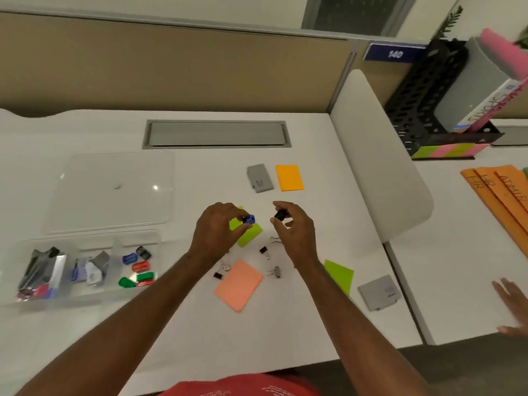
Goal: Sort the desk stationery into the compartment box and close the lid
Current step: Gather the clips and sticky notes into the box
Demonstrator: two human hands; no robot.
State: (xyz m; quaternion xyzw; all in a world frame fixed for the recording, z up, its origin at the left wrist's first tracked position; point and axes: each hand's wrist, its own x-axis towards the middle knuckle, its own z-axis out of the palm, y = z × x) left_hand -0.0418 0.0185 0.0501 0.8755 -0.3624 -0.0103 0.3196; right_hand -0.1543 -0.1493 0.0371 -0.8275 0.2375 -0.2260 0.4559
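Sharpeners, blue (249, 219) in left hand (215, 230) fingers, black (280, 215) in right hand (294, 231), look light, rigid, slick; pinch flat sides, box (85, 270) at nine o'clock.

We see a white desk (85, 324) with a grey cable hatch (216, 134) set into its far side. On it, at left, rests a clear compartment box (83, 270), its lid (111, 192) open flat behind it. Toward the middle lie a grey staple box (259, 178) beside an orange sticky-note pad (289, 177), a green pad (250, 233), a salmon pad (238, 284), several small binder clips (264, 250), another green pad (340, 274) and a second grey staple box (378, 292).
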